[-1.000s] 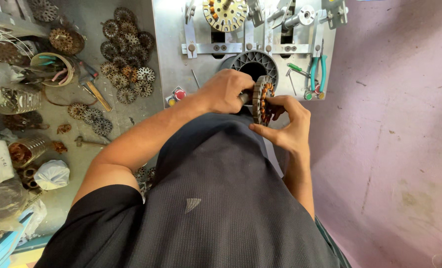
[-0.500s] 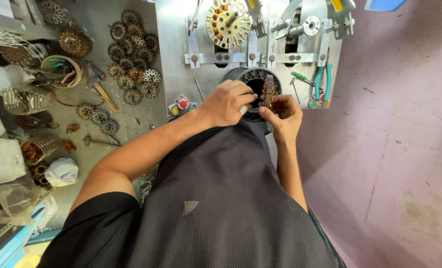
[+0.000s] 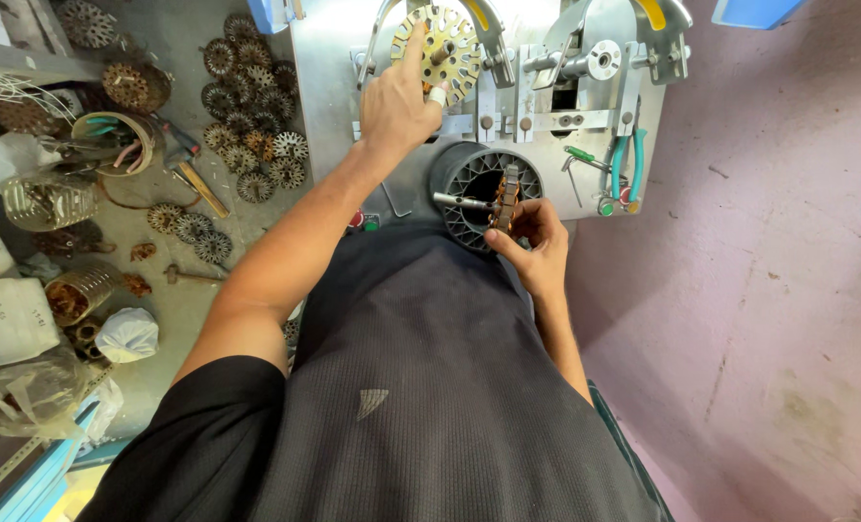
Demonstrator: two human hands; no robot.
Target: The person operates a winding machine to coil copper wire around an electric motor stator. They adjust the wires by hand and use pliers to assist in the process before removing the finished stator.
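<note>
My right hand (image 3: 532, 240) grips a round toothed stator core with copper windings (image 3: 505, 198), held edge-on in front of a black ribbed ring (image 3: 469, 179) with a metal shaft (image 3: 455, 201) sticking out of it. My left hand (image 3: 400, 101) reaches up to a brass-coloured slotted disc (image 3: 455, 48) on the grey metal machine (image 3: 324, 87); its fingers rest on the disc's left edge, with a pale wrap on one finger. My dark shirt fills the lower middle of the view.
Several wound stator cores (image 3: 252, 92) lie on the floor at left, with a hammer (image 3: 194, 174), wire baskets (image 3: 49, 198), a white bag (image 3: 126, 333) and a coil of wire (image 3: 112, 135). Green-handled pliers (image 3: 624, 164) hang on the machine. A pink wall (image 3: 778, 242) stands at right.
My left hand has left the stator core and risen to the slotted disc above. My right hand alone now holds the core by the black ring. The view has tilted upward.
</note>
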